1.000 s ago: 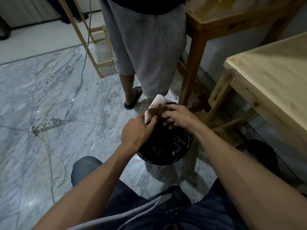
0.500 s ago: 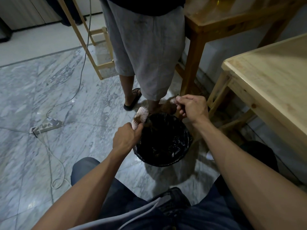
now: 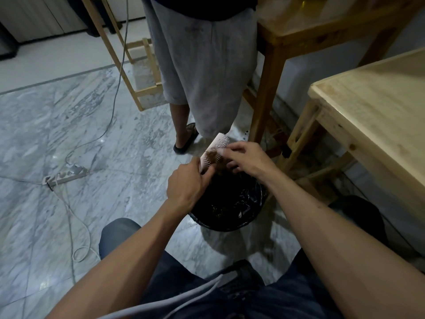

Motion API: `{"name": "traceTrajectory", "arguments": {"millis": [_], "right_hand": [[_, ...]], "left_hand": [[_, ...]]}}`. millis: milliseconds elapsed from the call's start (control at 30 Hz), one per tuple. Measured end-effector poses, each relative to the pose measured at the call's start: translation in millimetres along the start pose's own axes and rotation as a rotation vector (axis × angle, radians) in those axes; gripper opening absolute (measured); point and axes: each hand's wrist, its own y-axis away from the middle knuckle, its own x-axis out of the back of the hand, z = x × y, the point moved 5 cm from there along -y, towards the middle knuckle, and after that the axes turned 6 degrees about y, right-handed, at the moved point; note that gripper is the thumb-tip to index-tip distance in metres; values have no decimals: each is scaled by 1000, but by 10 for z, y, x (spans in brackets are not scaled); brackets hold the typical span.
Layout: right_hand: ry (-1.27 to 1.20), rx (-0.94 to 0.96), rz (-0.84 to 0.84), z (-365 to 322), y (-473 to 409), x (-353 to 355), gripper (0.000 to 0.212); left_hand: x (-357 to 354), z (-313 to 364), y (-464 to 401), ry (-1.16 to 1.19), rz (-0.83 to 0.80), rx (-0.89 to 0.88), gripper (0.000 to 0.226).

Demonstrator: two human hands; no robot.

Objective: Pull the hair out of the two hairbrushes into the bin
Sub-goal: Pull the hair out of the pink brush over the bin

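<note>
While the hairbrush [image 3: 216, 146] is gripped at its handle by the left hand [image 3: 186, 187] above the bin [image 3: 230, 203], its long axis pointing away, matted hair [image 3: 212, 155] is pinched by the nearer right hand [image 3: 246, 157].

Pale pink hairbrush [image 3: 217, 146] with brown hair clump [image 3: 212, 155] at 12 o'clock of the black-lined bin [image 3: 230, 203]; grey-white veined marble floor [image 3: 57, 134]; light natural-wood table [image 3: 379, 111] at 2 o'clock; white power strip [image 3: 66, 174] at 9 o'clock; bystander's grey shorts [image 3: 202, 61].
</note>
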Motion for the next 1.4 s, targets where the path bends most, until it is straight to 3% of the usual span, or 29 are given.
{"name": "traceTrajectory", "arguments": {"millis": [67, 167, 367, 433, 500, 600, 667, 700, 800, 900, 933, 1233, 1300, 1400], "right_hand": [[36, 34, 58, -56, 22, 20, 9], [-12, 57, 110, -70, 25, 36, 13], [-399, 98, 322, -211, 130, 397, 10], [-367, 64, 291, -197, 121, 435, 10], [-167, -23, 195, -83, 54, 354, 9], [312, -126, 23, 109, -12, 170, 60], [359, -91, -61, 98, 20, 46, 81], [313, -56, -91, 85, 25, -15, 79], [99, -7, -126, 50, 32, -135, 50], [-98, 30, -77, -1, 40, -148, 9], [-111, 40, -41, -9, 32, -123, 6], [-261, 34, 269, -49, 74, 357, 16], [-168, -13, 214, 1, 80, 335, 12], [165, -135, 0, 163, 73, 146, 34]], "left_hand": [[5, 33, -6, -23, 2, -15, 48], [-9, 27, -11, -42, -2, -13, 48], [-27, -233, 5, -82, -63, 82, 50], [-26, -269, 31, -87, -63, 98, 51], [-17, -228, 42, -63, -51, 91, 51], [7, -88, 24, -8, -32, 49, 52], [34, 4, -4, 25, -25, 7, 52], [51, 53, -11, 35, -26, -18, 50], [100, 148, -28, 65, -10, -61, 45], [145, 142, -40, 64, 24, -49, 47], [159, 104, -51, 52, 37, -33, 50], [89, -411, 22, -101, -11, 123, 55], [49, -411, 47, -96, -22, 120, 55], [39, -288, 45, -75, -25, 105, 55]]}}
